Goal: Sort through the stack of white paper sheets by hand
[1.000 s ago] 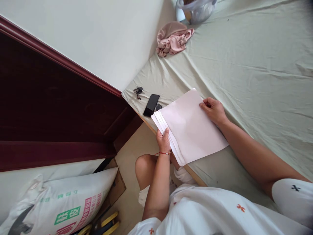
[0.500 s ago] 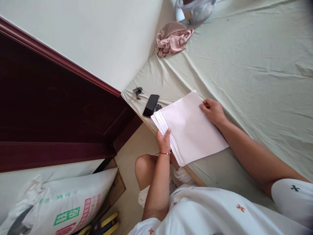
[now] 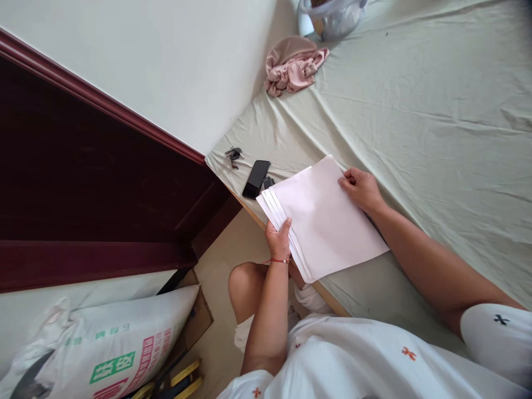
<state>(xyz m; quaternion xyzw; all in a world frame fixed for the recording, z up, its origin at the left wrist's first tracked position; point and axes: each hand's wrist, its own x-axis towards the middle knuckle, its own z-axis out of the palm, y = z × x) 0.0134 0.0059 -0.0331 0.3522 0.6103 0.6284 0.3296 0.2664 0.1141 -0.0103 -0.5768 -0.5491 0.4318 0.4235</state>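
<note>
Several sheets of white paper [image 3: 328,221] are held in front of me, fanned out in steps along their left side. My left hand [image 3: 279,239] grips that left edge, thumb on top and the other fingers hidden underneath. A red bracelet circles the left wrist. At the far right edge of the top sheet, my right hand [image 3: 361,189] is closed in a pinch on the paper. Just beyond the stack's left corner lie a black phone [image 3: 256,179] and a small black object [image 3: 268,182] partly covered by the paper.
Pale green cloth [image 3: 436,111] covers the surface under the papers. Keys [image 3: 235,154] lie near its left corner. A crumpled pink cloth [image 3: 295,66] and a clear plastic container [image 3: 336,21] stand at the back. A white printed sack [image 3: 120,343] leans at lower left.
Both hands keep the same grip on the paper. Along the stack's far edge, a lower sheet now shows slightly beyond the top one.
</note>
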